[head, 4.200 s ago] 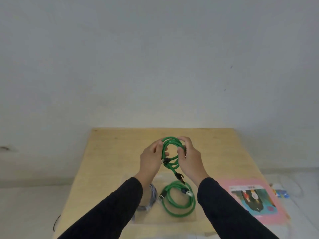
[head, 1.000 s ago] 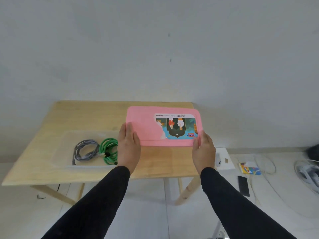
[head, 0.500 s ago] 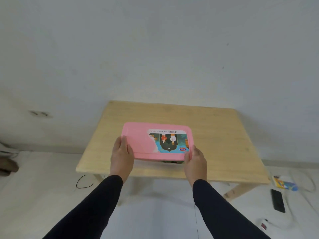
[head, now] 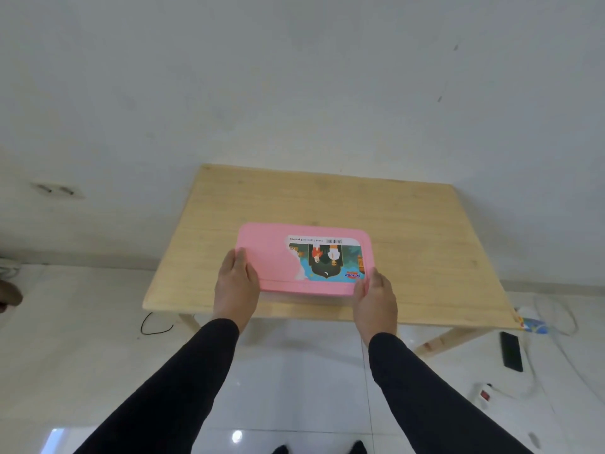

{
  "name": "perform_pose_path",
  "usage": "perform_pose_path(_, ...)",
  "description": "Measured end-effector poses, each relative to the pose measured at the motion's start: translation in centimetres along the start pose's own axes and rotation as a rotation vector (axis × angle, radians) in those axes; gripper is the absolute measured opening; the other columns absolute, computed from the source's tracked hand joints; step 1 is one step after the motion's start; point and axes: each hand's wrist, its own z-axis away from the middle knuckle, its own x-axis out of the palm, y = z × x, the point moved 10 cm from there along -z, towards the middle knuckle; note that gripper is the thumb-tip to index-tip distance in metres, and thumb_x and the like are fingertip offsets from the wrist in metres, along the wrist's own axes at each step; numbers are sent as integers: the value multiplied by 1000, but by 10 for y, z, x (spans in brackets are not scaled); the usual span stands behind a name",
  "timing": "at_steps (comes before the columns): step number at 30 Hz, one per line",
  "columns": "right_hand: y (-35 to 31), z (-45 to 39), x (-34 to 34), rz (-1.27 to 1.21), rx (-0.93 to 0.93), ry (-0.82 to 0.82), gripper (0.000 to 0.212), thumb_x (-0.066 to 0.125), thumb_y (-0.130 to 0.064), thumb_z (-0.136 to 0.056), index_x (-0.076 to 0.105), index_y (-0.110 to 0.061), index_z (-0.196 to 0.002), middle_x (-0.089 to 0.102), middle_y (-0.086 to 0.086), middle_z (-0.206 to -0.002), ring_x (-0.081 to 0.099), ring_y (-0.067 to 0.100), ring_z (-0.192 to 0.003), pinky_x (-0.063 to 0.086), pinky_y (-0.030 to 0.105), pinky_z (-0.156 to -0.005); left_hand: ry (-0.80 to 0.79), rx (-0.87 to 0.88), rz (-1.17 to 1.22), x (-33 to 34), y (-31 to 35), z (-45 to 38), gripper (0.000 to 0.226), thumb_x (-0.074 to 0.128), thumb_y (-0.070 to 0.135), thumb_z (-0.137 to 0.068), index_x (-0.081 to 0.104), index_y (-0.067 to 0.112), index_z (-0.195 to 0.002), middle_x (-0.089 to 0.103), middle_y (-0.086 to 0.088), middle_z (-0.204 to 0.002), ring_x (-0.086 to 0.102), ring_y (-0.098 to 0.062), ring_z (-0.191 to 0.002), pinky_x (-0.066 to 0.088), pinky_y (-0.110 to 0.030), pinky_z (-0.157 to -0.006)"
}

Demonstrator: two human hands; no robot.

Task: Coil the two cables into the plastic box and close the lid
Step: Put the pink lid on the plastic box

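The pink lid (head: 271, 257), with a colourful label on its right half, lies flat over the clear plastic box (head: 304, 298). Only a pale strip of the box's front wall shows below the lid. My left hand (head: 235, 283) grips the lid's near left corner, thumb on top. At the near right corner my right hand (head: 375, 296) holds the lid the same way. The two cables are hidden beneath the lid.
The box stands near the front edge of a small wooden table (head: 409, 224) against a white wall. On the white tiled floor to the right lie a black phone (head: 511, 351), a power strip (head: 484, 395) and white cords. A thin black cord (head: 155, 326) lies left.
Earlier I was coiling a green cable above the open box. In the last second the lid came from the table's right side onto the box, now hiding both cables.
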Motion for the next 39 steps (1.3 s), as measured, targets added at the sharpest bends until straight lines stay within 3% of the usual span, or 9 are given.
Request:
perform_pose_path(5,-1,-6,0,22,12,-18,34,41,-18,-96,45,-4,-126,53,17,-120,57,31,-98,39,26,-72,-24,-12,-17,3,-5,-10,37,32,16,-97,43,4,-130,48,-11,-128,50,-28,-112,44,-36,-95)
perform_pose_path(12,0,-10,-1,-6,23,-21,28,45,-16,-94,48,-2,-117,50,17,-119,57,32,-93,37,25,-69,-13,-30,33,0,-7,-10,38,36,17,-96,42,6,-132,46,-11,-133,49,-27,-116,41,-32,-93)
perform_pose_path(15,-3,-13,5,-95,-10,-66,35,45,-15,-94,43,-8,-128,43,12,-128,54,27,-100,38,24,-79,-47,-52,89,3,-10,-15,39,35,18,-97,39,11,-135,45,-13,-134,48,-27,-118,40,-34,-94)
perform_pose_path(19,4,-16,22,-163,-19,-151,44,40,-23,-96,34,-24,-140,44,8,-132,43,16,-116,29,17,-88,-114,-72,189,14,-20,-13,45,31,24,-99,29,23,-144,47,-11,-138,46,-28,-121,37,-37,-100)
perform_pose_path(26,6,-20,24,-225,11,-21,41,39,-16,-96,41,-23,-137,51,14,-119,50,24,-107,28,14,-82,-29,-72,277,15,-23,-13,44,29,24,-100,31,24,-144,41,-2,-147,38,-19,-132,27,-27,-107)
perform_pose_path(39,-13,-139,18,-295,-14,17,39,39,-17,-97,45,-22,-135,53,13,-114,48,17,-100,29,14,-83,24,-104,366,34,21,-110,44,27,25,-101,31,26,-144,44,-2,-143,42,-18,-129,33,-33,-109)
